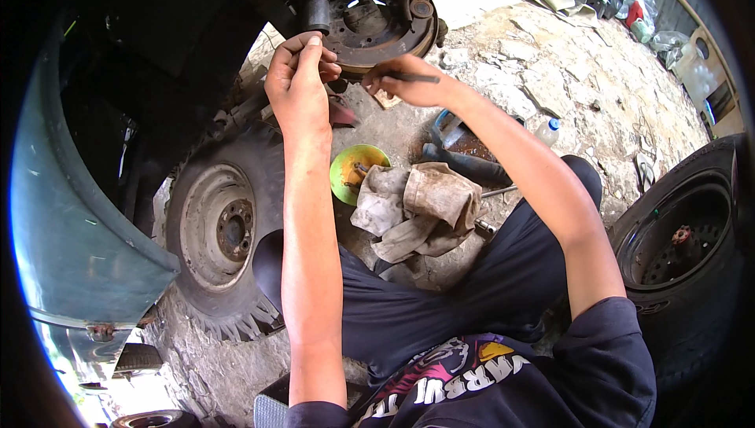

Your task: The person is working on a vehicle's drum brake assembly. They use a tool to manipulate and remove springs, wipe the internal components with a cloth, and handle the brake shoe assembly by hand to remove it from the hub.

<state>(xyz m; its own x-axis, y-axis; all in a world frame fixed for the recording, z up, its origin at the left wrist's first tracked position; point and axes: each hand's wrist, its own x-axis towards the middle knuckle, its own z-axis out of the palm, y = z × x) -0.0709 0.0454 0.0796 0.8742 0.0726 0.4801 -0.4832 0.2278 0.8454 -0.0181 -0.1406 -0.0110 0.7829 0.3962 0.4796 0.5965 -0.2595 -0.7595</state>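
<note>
My left hand (303, 74) pinches the lower end of a short dark metal cylinder (318, 13), held upright beside the brake backing plate (370, 55). That plate is round and rusty, fixed under the dark vehicle body, with brake parts on its face. Just below the plate's lower edge, my right hand (409, 82) is closed round a thin dark rod (417, 77) that points right, along the wrist. Its exact kind does not show. Between my forearms a yellow-green bowl (346, 184) with small metal parts sits on the ground, next to dirty rags (436, 200).
A tyre on a pale rim (216, 224) lies left of my legs; another wheel (676, 239) is at the right. A cut-open blue container (464, 145) and a plastic bottle (548, 132) stand beyond the rags. The greenish vehicle panel (86, 216) fills the left side.
</note>
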